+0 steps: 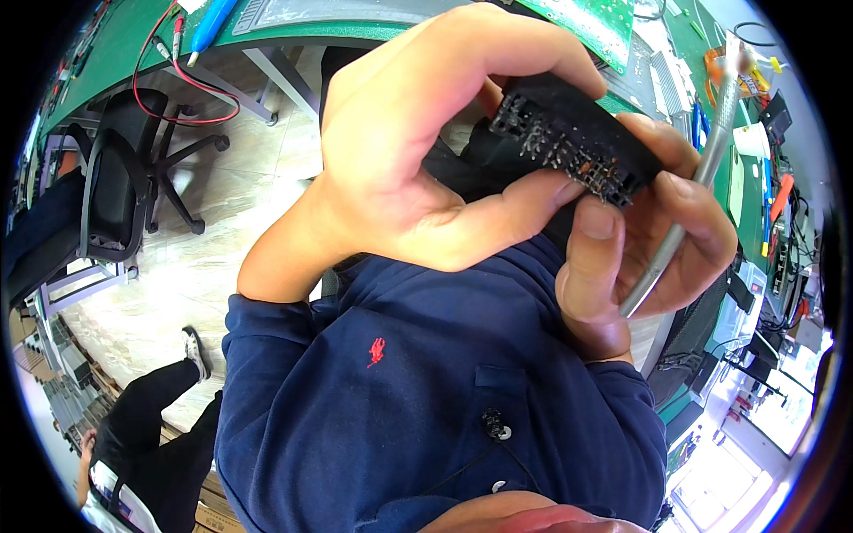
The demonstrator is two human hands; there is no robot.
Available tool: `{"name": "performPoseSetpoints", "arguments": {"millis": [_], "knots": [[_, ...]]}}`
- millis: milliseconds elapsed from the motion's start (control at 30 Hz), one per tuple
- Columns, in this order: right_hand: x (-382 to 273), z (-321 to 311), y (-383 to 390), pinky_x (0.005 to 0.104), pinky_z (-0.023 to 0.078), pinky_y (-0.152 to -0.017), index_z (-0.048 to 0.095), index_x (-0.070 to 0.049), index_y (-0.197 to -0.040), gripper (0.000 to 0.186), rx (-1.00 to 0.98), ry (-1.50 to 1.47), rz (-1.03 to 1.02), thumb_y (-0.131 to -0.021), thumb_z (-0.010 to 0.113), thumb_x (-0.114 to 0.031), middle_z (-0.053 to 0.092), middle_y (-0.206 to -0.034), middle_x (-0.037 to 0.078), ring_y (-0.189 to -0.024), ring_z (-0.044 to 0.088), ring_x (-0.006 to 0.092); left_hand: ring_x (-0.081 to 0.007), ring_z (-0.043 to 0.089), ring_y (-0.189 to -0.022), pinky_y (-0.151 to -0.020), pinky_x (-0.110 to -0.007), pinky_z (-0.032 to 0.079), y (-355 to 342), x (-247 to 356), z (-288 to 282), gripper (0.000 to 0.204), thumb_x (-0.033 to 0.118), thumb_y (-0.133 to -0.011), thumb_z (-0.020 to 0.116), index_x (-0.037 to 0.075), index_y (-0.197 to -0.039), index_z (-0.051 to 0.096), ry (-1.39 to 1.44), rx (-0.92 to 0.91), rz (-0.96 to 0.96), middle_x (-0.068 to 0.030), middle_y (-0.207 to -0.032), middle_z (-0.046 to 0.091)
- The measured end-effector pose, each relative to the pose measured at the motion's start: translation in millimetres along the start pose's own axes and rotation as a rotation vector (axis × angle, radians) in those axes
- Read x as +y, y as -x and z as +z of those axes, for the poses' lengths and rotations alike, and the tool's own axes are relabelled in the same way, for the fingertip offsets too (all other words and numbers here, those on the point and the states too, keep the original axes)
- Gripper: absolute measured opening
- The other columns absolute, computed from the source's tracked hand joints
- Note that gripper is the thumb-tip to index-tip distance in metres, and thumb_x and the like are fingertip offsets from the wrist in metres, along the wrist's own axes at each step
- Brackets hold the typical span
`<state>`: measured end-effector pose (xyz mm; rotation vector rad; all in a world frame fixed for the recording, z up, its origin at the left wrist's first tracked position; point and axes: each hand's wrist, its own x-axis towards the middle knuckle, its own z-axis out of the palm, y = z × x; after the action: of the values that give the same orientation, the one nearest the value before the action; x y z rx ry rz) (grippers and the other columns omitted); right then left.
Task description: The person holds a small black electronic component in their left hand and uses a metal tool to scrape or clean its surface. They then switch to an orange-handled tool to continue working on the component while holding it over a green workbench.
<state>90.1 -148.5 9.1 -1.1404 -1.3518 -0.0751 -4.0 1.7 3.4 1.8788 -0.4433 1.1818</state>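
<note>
A black connector block point(582, 133) with rows of metal pins along its lower face is held up in front of my chest by both hands. My left hand point(404, 142) is closed on its left part, the index finger over the top and the thumb against the pin side. My right hand point(657, 240) pinches its right end between thumb and fingertips. Tucked in that same hand is a slim silver rod-shaped tool point(718, 133) with a knurled section, slanting up to the right. Its exact kind I cannot make out.
Beyond my hands, a green-topped bench point(311, 28) carries a green circuit board point(591, 27), a blue pen-shaped tool point(211, 31) and red-black test leads point(178, 67). A black office chair point(124, 178) stands at left. Another person's legs point(147, 417) show at lower left.
</note>
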Motion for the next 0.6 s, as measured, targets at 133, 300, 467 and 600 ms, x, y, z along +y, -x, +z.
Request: {"name": "performPoseSetpoints", "arguments": {"millis": [133,300,467,600], "knots": [[-0.3,-0.9,-0.4,0.0363,0.048,-0.087,0.039,-0.010,-0.118,0.041,-0.004,0.010,0.000,-0.084,0.063,-0.006,0.052,-0.115,0.029,-0.102,0.057,0.0269,-0.0178,0.059,-0.085,-0.075,-0.024,0.048,-3.0,0.3,-5.0,0.056,0.001,-0.062,0.069,-0.013,-0.111,0.044,-0.035,-0.085,0.007,-0.0199,-0.103,0.057],[1.1,-2.4,0.6,0.0359,0.048,-0.087,0.039,-0.009,-0.117,0.041,-0.020,0.009,-0.006,-0.085,0.063,-0.007,0.052,-0.114,0.029,-0.102,0.057,0.0266,-0.0172,0.058,-0.082,-0.072,-0.024,0.047,-7.8,3.4,-8.6,0.056,0.001,-0.060,0.069,-0.013,-0.109,0.045,-0.084,-0.160,0.027,-0.0200,-0.102,0.057],[2.4,-4.0,0.2,0.0350,0.048,-0.086,0.038,-0.009,-0.116,0.040,-0.037,0.022,-0.020,-0.085,0.063,-0.008,0.052,-0.114,0.029,-0.101,0.057,0.0262,-0.0173,0.058,-0.081,-0.071,-0.023,0.047,-6.6,2.3,-7.7,0.056,0.001,-0.060,0.068,-0.013,-0.108,0.045,-0.098,-0.142,0.036,-0.0200,-0.102,0.057],[3.9,-2.7,1.1,0.0351,0.048,-0.086,0.039,-0.009,-0.116,0.040,-0.017,0.006,-0.015,-0.085,0.063,-0.008,0.053,-0.113,0.030,-0.100,0.058,0.0266,-0.0172,0.059,-0.082,-0.072,-0.024,0.047,-4.1,-0.5,-5.2,0.056,0.002,-0.060,0.068,-0.012,-0.109,0.045,-0.045,-0.093,0.044,-0.0198,-0.101,0.057]]}}
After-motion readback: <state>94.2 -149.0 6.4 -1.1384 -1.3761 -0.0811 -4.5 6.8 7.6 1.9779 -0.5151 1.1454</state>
